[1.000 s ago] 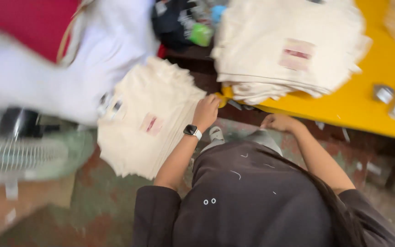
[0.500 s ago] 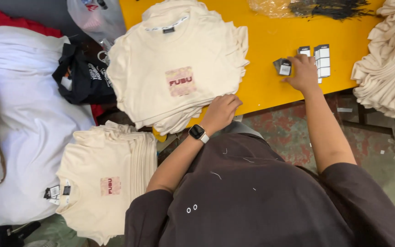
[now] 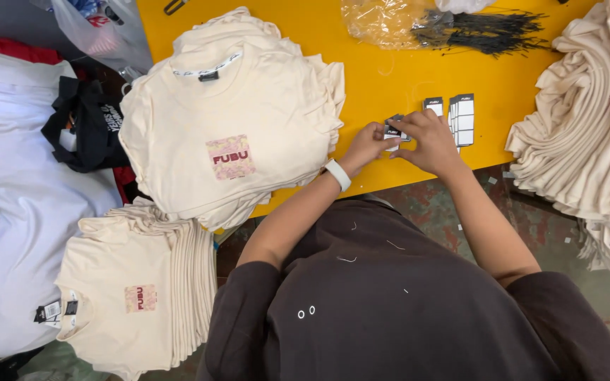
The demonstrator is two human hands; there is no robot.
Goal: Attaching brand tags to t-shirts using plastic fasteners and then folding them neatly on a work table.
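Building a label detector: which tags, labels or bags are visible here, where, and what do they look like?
Small black-and-white paper tags: between both hands' fingers, on the yellow table.
Tag stack: right of the hands, rectangular.
Pink square chest print: top cream T-shirt.
Clear plastic bag: table's far edge, beside black ties.

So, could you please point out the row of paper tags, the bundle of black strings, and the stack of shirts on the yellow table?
paper tags point(image 3: 462, 118), head view, middle of the row.
black strings point(image 3: 488, 32), head view, middle of the bundle.
stack of shirts point(image 3: 234, 134), head view, chest of the top shirt.
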